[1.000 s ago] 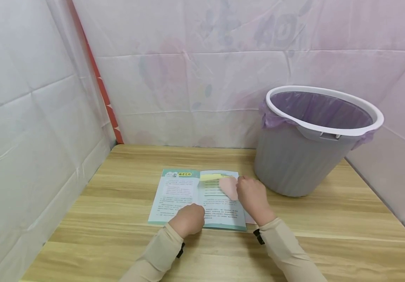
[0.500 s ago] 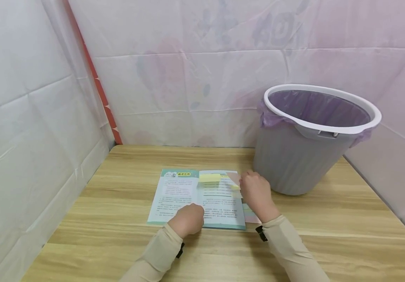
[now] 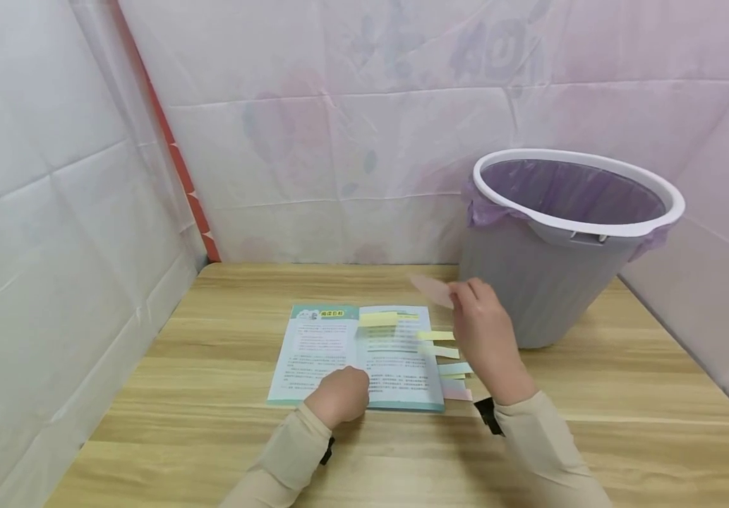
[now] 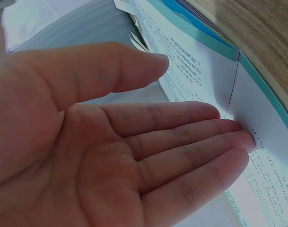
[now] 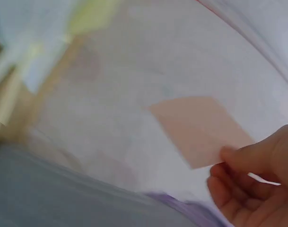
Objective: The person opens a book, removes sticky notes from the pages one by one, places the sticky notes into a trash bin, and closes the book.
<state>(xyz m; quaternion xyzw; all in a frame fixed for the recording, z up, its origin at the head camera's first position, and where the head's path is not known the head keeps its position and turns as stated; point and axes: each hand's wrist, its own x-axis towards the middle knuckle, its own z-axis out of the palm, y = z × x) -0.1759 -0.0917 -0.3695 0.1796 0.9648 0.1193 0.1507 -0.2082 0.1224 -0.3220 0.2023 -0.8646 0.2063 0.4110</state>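
Note:
An open booklet (image 3: 320, 346) with printed text lies on the wooden table. My left hand (image 3: 340, 396) rests near its spine at the lower edge; in the left wrist view the straight fingers (image 4: 191, 151) touch the page and the thumb stands apart. My right hand (image 3: 486, 339) is raised right of the booklet and pinches a pink sticky note (image 5: 203, 130) by one edge between thumb and fingers. A yellow sticky note (image 3: 377, 319) is on the top of the right page. Several coloured tabs (image 3: 456, 368) stick out past the booklet's right edge.
A grey trash bin (image 3: 523, 289) with a white rim and a purple liner (image 3: 494, 212) stands at the back right, close behind my right hand. Pale printed sheets (image 3: 339, 141) hang behind and beside the table (image 3: 212, 437).
The pink sticky note has come off the right page and risen in my right hand, which has moved up and rightward. The tabs at the booklet's edge now show. My left hand stays put.

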